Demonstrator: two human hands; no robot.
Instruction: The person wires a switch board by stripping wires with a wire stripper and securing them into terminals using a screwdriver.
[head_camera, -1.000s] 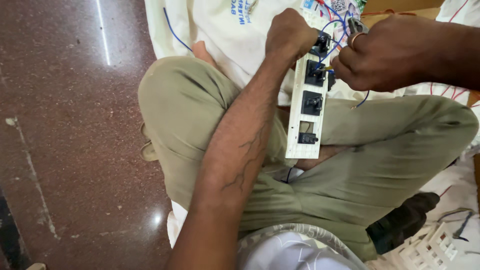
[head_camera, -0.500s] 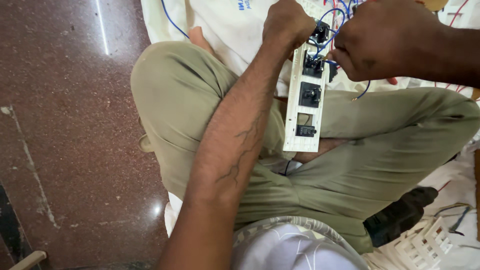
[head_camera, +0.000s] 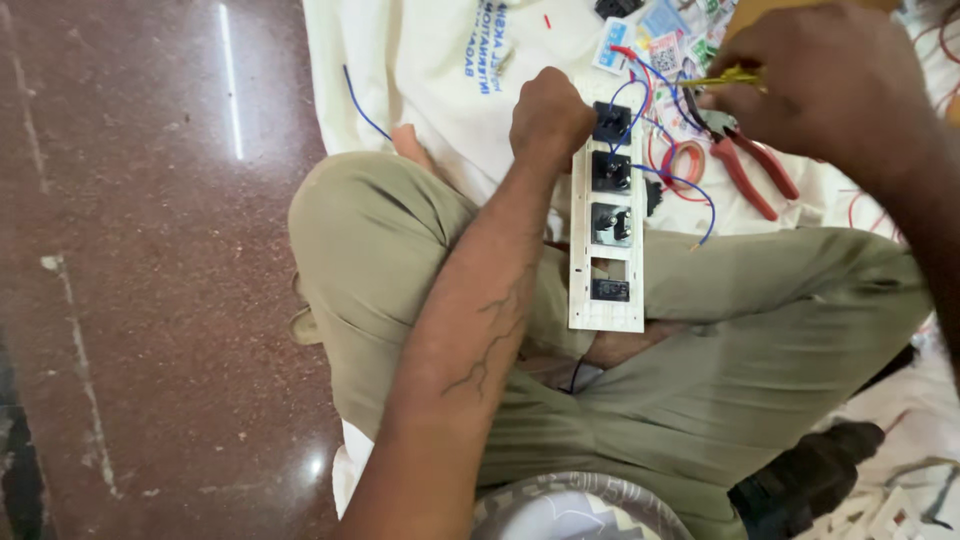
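Observation:
A long white switch board plate (head_camera: 606, 300) with several black modules rests on my crossed legs, its back side up. My left hand (head_camera: 550, 112) grips its upper left edge. Blue and red wires (head_camera: 640, 95) loop out of the top modules. My right hand (head_camera: 820, 85) is lifted up and to the right of the plate, pinching a thin yellow-handled tool (head_camera: 725, 80). Red-handled pliers (head_camera: 750, 165) lie on the cloth just under that hand.
A white cloth (head_camera: 450, 70) covers the floor ahead of my knees, with small packets and loose wires at its top right. Polished brown stone floor (head_camera: 150, 250) lies to the left. A dark tool (head_camera: 810, 475) and white plastic parts sit at the lower right.
My right hand has lifted off the top modules and moved up and right, uncovering the pliers and wires. My left hand stays on the plate.

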